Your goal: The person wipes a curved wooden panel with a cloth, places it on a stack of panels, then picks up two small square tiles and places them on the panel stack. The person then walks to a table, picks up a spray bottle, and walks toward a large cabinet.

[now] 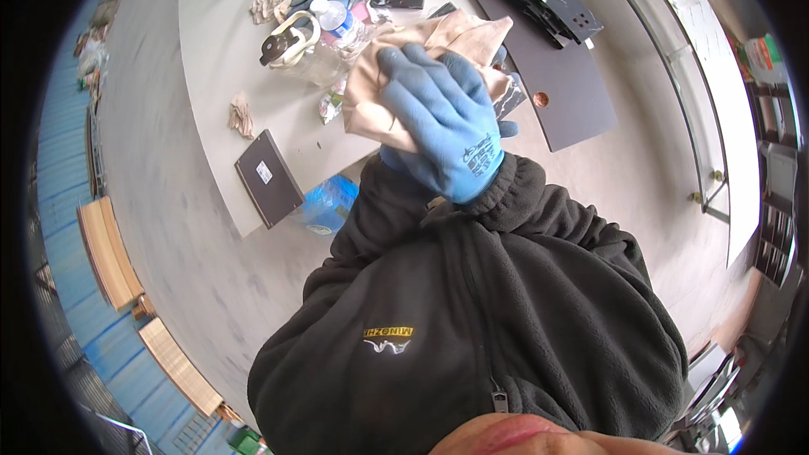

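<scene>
Across the upper left of the frame, a pale counter (211, 59) is occupied by clear bottles (344, 30) and a dark flat panel (268, 179). At upper centre, a tan cloth (371, 109) is covered by the blue-gloved right hand (445, 122), its fingers stretched over the fabric; the left hand (398, 159) is mostly hidden beneath. Whether either grip is closed cannot be told.

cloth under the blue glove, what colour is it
Pale pinkish beige, no pattern visible; the cloth shows in the head view.
</scene>
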`<state>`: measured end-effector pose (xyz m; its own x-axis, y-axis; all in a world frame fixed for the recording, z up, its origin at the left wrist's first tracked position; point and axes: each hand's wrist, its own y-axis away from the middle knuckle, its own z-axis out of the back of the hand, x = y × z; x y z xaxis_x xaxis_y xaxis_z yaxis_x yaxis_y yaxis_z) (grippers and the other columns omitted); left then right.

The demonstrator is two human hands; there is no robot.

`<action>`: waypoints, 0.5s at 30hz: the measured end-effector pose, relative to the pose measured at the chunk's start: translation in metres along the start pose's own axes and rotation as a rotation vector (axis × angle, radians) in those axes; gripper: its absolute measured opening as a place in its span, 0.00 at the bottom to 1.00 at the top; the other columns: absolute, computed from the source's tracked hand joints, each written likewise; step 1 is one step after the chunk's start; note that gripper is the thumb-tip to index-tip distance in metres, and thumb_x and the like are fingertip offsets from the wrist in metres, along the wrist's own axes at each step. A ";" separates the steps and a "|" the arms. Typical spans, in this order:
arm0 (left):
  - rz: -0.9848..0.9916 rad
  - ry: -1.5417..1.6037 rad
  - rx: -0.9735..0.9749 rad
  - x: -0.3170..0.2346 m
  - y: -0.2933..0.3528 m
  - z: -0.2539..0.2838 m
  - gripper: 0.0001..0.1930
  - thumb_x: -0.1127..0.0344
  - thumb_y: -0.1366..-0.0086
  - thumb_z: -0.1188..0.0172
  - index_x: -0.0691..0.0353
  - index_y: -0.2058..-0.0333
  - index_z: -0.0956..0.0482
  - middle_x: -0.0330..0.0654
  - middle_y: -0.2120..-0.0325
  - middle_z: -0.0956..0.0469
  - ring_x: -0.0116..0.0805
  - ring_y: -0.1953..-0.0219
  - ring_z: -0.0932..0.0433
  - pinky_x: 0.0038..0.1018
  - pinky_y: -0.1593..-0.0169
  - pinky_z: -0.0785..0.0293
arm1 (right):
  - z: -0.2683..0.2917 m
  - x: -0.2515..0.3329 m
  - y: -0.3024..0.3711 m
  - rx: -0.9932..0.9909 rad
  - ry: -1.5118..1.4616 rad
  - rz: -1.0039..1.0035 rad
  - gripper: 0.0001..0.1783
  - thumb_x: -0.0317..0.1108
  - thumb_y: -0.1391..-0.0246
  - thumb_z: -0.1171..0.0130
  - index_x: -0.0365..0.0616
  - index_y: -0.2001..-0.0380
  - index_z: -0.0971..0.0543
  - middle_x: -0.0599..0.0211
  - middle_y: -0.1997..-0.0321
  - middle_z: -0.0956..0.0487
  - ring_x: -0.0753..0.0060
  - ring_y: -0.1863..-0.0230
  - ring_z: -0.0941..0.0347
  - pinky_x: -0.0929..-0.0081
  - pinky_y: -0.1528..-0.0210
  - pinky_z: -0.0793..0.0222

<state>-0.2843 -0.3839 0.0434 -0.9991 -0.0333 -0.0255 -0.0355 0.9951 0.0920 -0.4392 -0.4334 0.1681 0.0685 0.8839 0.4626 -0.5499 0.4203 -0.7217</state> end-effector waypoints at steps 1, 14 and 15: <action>-0.053 -0.131 0.083 0.002 -0.002 -0.021 0.08 0.72 0.25 0.45 0.61 0.50 0.28 0.36 0.47 0.21 0.21 0.44 0.22 0.14 0.40 0.25 | 0.000 -0.003 -0.005 0.017 0.007 0.029 0.29 0.39 0.55 0.30 0.37 0.49 0.21 0.47 0.39 0.22 0.44 0.35 0.26 0.49 0.35 0.36; -0.508 -0.816 -0.006 0.064 0.004 -0.072 0.35 0.38 0.24 0.57 0.62 0.34 0.40 0.44 0.32 0.38 0.38 0.31 0.37 0.33 0.29 0.39 | 0.008 -0.036 -0.029 0.081 -0.083 0.098 0.26 0.41 0.49 0.34 0.37 0.49 0.21 0.45 0.38 0.22 0.42 0.35 0.26 0.49 0.34 0.34; -0.515 -0.829 -0.010 0.066 0.001 -0.077 0.38 0.35 0.25 0.58 0.62 0.31 0.41 0.45 0.30 0.40 0.39 0.29 0.38 0.34 0.27 0.41 | 0.011 -0.040 -0.033 0.037 -0.064 0.077 0.25 0.37 0.49 0.33 0.37 0.49 0.21 0.45 0.40 0.22 0.41 0.37 0.24 0.49 0.34 0.33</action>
<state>-0.3520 -0.3922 0.1185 -0.5286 -0.3841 -0.7570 -0.4677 0.8760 -0.1179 -0.4327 -0.4844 0.1793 -0.0280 0.8979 0.4393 -0.5823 0.3426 -0.7373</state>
